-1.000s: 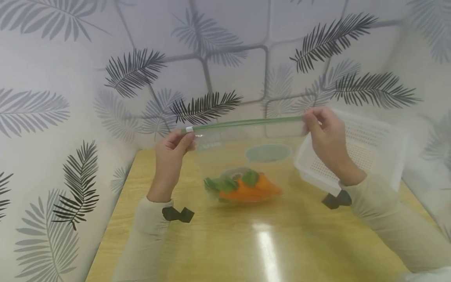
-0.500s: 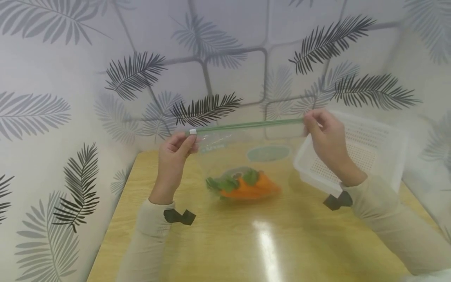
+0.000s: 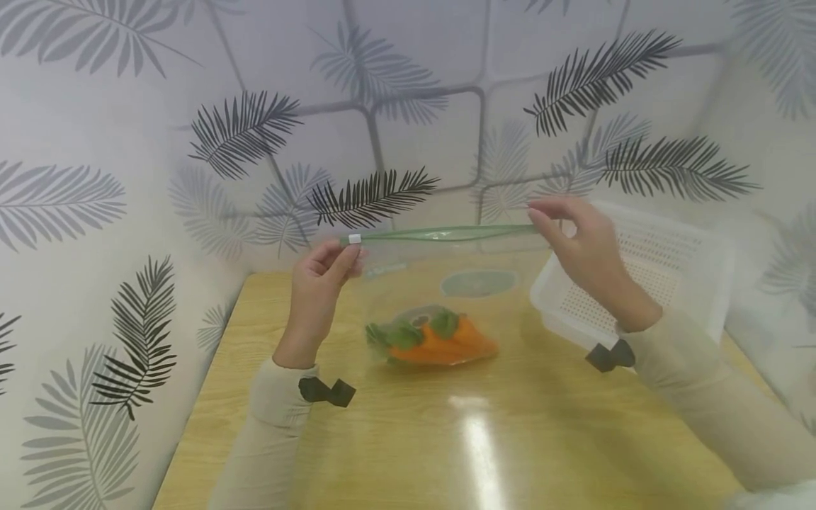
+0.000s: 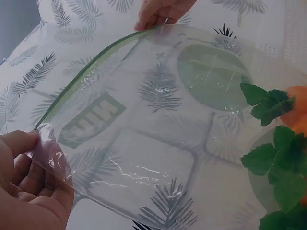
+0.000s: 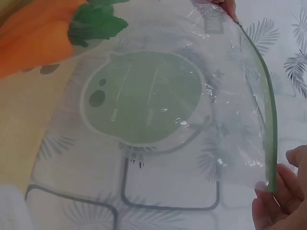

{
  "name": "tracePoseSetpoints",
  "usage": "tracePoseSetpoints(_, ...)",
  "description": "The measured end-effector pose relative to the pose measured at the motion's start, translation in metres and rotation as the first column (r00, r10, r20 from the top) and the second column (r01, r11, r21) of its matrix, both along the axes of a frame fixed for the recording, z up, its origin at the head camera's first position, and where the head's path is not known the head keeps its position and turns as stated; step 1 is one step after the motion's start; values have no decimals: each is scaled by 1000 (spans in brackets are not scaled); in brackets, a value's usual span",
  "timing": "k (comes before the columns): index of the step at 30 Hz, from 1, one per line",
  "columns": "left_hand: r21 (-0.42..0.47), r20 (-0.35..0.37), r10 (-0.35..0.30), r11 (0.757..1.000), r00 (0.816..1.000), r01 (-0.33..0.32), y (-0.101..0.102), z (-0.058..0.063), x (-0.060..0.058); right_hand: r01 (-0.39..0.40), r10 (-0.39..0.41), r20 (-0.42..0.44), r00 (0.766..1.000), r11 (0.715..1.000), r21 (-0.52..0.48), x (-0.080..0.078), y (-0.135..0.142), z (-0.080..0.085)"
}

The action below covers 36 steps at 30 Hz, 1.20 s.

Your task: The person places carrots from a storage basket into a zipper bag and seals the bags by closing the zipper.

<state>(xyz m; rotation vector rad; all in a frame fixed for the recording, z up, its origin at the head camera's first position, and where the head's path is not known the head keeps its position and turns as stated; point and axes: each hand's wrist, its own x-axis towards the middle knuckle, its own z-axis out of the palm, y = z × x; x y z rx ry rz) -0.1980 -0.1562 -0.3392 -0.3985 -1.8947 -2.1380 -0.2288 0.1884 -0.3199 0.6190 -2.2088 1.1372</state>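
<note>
A clear slider zip bag (image 3: 382, 283) with a green zip strip hangs between the hands above the table. Orange carrots with green leafy tops (image 3: 446, 343) lie at its bottom. My left hand (image 3: 319, 280) pinches the bag's left top corner beside the white slider (image 3: 354, 239). At the right end of the strip, my right hand (image 3: 583, 241) has its fingers curled at the corner. In the right wrist view its thumb (image 5: 295, 157) stands off the strip, while the fingers (image 5: 268, 203) touch the corner. Between the hands the two green lips bow slightly apart.
A white perforated plastic basket (image 3: 650, 276) stands at the table's right, partly behind my right forearm. The yellowish wooden table (image 3: 395, 439) reaches back to a wall covering (image 3: 421, 142) with a leaf pattern.
My right hand has shifted left and its thumb and index finger have changed position. The taut strip has slackened and bowed open. My left hand and the slider have drifted slightly right.
</note>
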Motion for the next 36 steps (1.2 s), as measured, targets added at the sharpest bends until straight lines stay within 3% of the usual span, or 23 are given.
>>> tracePoseSetpoints(3, -33, -5, 2, 999, 1000, -2, 3, 0, -1, -96, 104, -139, 985, 993, 68, 0, -14, 12)
tracePoseSetpoints(7, -69, -23, -5, 998, 1000, 3, 9, 1, -2, -242, 279, -250, 927, 955, 170, 1, -36, 26)
tracePoseSetpoints(11, -87, -55, -16, 996, 998, 11, 17, 4, -1, -338, 397, -250, 883, 908, 250, 4, -60, 34)
tracePoseSetpoints(21, -127, -113, -85, 989, 990, 70, 39, 24, 16, -464, 525, -217, 823, 842, 275, 9, -111, 41)
tracePoseSetpoints(29, -190, -157, -122, 978, 980, 91, 40, 9, 6, -477, 536, -226, 813, 837, 268, 10, -125, 40)
tracePoseSetpoints(36, -217, -165, -121, 973, 979, 84, 45, 24, 19, -479, 532, -206, 821, 840, 256, 10, -127, 37)
